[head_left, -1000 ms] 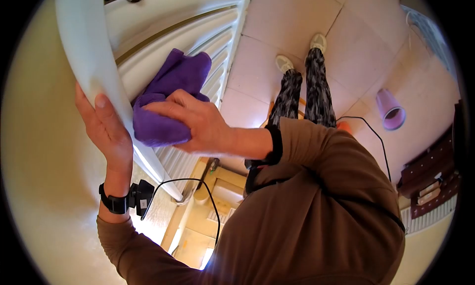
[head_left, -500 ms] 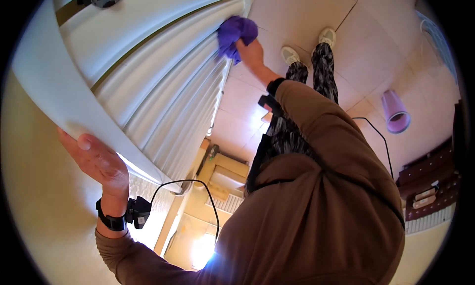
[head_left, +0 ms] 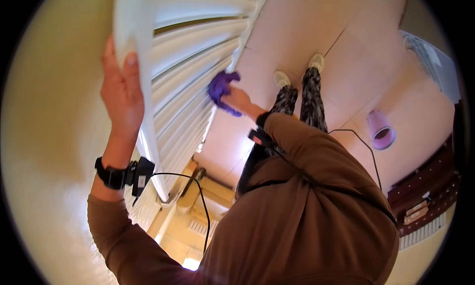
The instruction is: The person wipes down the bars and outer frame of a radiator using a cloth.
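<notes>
My right hand is closed round a crumpled purple cloth, which lies against the ends of the slats along the floor-side edge of a white slatted panel. The cloth hides part of the slats, and my fingertips are partly buried in it. At the panel's smooth outer rim, my left hand grips with the thumb on one face and the fingers on the other. Both wrists wear black straps with small box-like devices.
A pink-purple cup-shaped bin lies on the tiled floor. A clear bluish plastic item is at the far right. Dark red studded furniture stands lower right. A black cable runs from my left wrist device.
The view has swung, so the panel sits more upright in it. My right hand has brought the purple cloth along the slat ends, towards my body. My left hand still grips the rim.
</notes>
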Demonstrator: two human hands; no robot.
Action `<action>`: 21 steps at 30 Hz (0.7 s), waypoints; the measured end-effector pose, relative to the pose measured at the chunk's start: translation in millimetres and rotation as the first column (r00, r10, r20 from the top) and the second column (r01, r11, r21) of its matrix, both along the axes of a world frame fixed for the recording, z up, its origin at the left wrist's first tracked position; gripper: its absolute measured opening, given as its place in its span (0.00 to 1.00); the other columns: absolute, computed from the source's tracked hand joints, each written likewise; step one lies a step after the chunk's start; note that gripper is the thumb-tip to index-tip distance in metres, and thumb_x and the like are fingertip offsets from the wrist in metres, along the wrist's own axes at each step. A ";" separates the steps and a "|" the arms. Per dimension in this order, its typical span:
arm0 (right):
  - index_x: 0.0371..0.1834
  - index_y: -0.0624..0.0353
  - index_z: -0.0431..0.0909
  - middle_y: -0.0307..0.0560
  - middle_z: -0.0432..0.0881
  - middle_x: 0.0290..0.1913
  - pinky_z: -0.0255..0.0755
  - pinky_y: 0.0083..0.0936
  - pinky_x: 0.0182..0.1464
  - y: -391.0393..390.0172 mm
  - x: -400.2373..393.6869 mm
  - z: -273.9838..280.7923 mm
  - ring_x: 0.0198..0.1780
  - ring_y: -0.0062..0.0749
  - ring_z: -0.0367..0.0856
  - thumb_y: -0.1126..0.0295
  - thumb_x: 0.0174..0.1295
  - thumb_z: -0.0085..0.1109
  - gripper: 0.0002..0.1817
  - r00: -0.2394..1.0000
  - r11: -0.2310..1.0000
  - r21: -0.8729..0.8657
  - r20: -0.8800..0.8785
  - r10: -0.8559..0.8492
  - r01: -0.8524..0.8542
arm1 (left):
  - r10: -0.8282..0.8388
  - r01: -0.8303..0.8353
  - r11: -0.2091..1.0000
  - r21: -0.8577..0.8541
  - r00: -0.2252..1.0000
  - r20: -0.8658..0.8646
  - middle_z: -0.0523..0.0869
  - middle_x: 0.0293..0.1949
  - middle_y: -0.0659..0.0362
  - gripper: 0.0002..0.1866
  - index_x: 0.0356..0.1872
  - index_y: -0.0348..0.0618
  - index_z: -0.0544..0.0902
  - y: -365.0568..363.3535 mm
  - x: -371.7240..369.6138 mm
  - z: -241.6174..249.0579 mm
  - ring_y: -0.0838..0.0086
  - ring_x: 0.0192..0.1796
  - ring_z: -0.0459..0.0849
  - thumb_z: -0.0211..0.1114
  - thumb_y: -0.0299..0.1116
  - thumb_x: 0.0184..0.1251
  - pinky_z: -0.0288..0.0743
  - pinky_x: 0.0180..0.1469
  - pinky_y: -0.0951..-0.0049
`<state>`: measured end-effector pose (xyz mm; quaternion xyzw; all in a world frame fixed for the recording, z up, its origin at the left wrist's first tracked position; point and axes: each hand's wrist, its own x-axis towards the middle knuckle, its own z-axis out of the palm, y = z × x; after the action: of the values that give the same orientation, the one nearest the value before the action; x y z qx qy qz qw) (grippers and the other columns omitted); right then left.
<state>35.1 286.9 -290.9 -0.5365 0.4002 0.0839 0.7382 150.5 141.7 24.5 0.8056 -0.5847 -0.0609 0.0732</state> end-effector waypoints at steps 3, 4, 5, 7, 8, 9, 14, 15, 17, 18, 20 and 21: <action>0.57 0.46 0.71 0.55 0.81 0.41 0.71 0.32 0.47 -19.2 -26.9 67.4 0.42 0.47 0.80 0.57 0.46 0.57 0.30 0.952 0.992 -0.012 0.279 0.125 -0.127 | -0.038 0.040 0.997 -0.061 0.999 0.022 0.80 0.43 0.45 0.26 0.61 0.45 0.64 4.3 5.0 -1.2 0.54 0.38 0.82 0.48 0.49 0.68 0.74 0.40 0.62; 0.56 0.47 0.72 0.54 0.81 0.41 0.71 0.32 0.47 -19.1 -31.2 74.7 0.43 0.45 0.80 0.58 0.46 0.58 0.29 0.943 0.995 0.058 0.327 0.056 -0.079 | -0.021 0.021 0.999 -0.034 1.000 0.017 0.81 0.40 0.45 0.26 0.61 0.46 0.64 5.5 5.5 -0.1 0.52 0.37 0.81 0.48 0.49 0.68 0.74 0.39 0.60; 0.56 0.47 0.72 0.53 0.81 0.42 0.71 0.31 0.48 -25.0 -36.4 79.7 0.43 0.44 0.80 0.59 0.45 0.59 0.29 0.929 0.992 0.120 0.371 -0.008 -0.039 | -0.001 0.001 1.000 -0.017 1.000 0.012 0.82 0.38 0.45 0.26 0.61 0.46 0.64 4.9 3.2 3.8 0.50 0.36 0.80 0.48 0.49 0.67 0.73 0.37 0.57; 0.55 0.49 0.73 0.52 0.81 0.42 0.71 0.31 0.48 -46.1 -52.6 98.1 0.43 0.43 0.80 0.60 0.45 0.60 0.28 0.973 0.998 -0.061 0.231 0.018 -0.004 | 0.071 -0.071 0.997 0.033 0.997 0.022 0.82 0.36 0.46 0.27 0.60 0.45 0.63 5.9 -1.2 14.3 0.50 0.35 0.81 0.47 0.51 0.68 0.74 0.36 0.56; 0.54 0.50 0.73 0.51 0.82 0.41 0.71 0.31 0.47 -51.6 -62.3 108.3 0.43 0.41 0.80 0.60 0.45 0.61 0.27 0.996 0.984 -0.174 0.087 -0.008 0.023 | 0.047 -0.049 0.997 0.055 0.998 0.041 0.82 0.37 0.45 0.27 0.61 0.44 0.63 5.9 -0.2 13.2 0.50 0.35 0.81 0.45 0.51 0.68 0.74 0.36 0.56; 0.54 0.50 0.73 0.51 0.82 0.41 0.71 0.31 0.47 -57.7 -71.4 124.0 0.43 0.41 0.80 0.60 0.45 0.61 0.27 0.997 0.975 -0.220 0.080 0.003 0.014 | 0.025 -0.029 0.997 0.076 0.998 0.058 0.82 0.38 0.45 0.28 0.61 0.44 0.63 8.2 1.3 14.1 0.51 0.35 0.81 0.44 0.52 0.68 0.74 0.37 0.56; 0.52 0.50 0.74 0.49 0.82 0.39 0.72 0.29 0.47 -71.1 -104.0 137.5 0.42 0.35 0.80 0.61 0.48 0.63 0.25 0.992 0.955 -0.288 0.125 -0.037 0.072 | -0.010 0.011 0.999 -0.033 0.999 0.047 0.80 0.44 0.46 0.29 0.61 0.43 0.63 17.7 5.0 16.7 0.53 0.38 0.81 0.42 0.54 0.68 0.76 0.36 0.55; 0.52 0.50 0.73 0.49 0.82 0.38 0.72 0.28 0.47 -69.6 -109.2 132.3 0.42 0.34 0.80 0.61 0.49 0.63 0.24 0.960 0.961 -0.195 0.241 -0.146 0.195 | 0.008 -0.006 0.998 -0.062 0.999 0.034 0.80 0.44 0.46 0.29 0.61 0.43 0.63 20.8 4.3 19.4 0.53 0.38 0.81 0.42 0.54 0.68 0.76 0.36 0.55; 0.52 0.54 0.73 0.48 0.81 0.37 0.74 0.27 0.42 -72.0 -117.2 151.4 0.39 0.30 0.80 0.64 0.51 0.62 0.23 0.931 0.945 -0.198 0.312 -0.190 0.260 | 0.028 -0.029 1.000 0.007 0.998 0.054 0.80 0.41 0.46 0.28 0.61 0.45 0.63 22.2 5.4 22.8 0.52 0.36 0.81 0.42 0.54 0.68 0.76 0.37 0.55; 0.52 0.56 0.73 0.47 0.81 0.37 0.75 0.26 0.39 -77.9 -118.7 180.3 0.37 0.28 0.80 0.65 0.51 0.62 0.23 0.992 0.948 -0.303 0.110 -0.069 0.099 | 0.050 -0.049 0.999 -0.022 0.998 0.048 0.80 0.41 0.46 0.28 0.61 0.45 0.63 20.6 7.0 19.6 0.52 0.36 0.81 0.42 0.54 0.68 0.76 0.37 0.55; 0.52 0.59 0.72 0.47 0.81 0.37 0.76 0.23 0.32 -80.1 -127.5 175.9 0.33 0.24 0.80 0.64 0.51 0.63 0.24 0.993 0.903 -0.412 -0.059 0.105 -0.120 | 0.048 -0.043 0.998 -0.051 0.993 0.106 0.80 0.38 0.47 0.28 0.62 0.48 0.63 18.7 3.6 17.3 0.52 0.34 0.82 0.43 0.54 0.67 0.76 0.35 0.56; 0.53 0.59 0.72 0.48 0.81 0.38 0.76 0.23 0.33 -84.1 -130.4 177.9 0.33 0.27 0.81 0.62 0.48 0.66 0.28 0.994 0.959 -0.266 0.019 0.105 -0.096 | 0.077 -0.070 0.995 -0.078 0.992 0.096 0.80 0.38 0.47 0.28 0.62 0.48 0.63 17.8 -0.2 25.6 0.52 0.34 0.82 0.43 0.54 0.67 0.76 0.35 0.56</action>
<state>-95.3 202.8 -113.0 -0.6513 0.3677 0.0582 0.6612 150.3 159.6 50.1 0.8254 -0.5594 0.0034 0.0763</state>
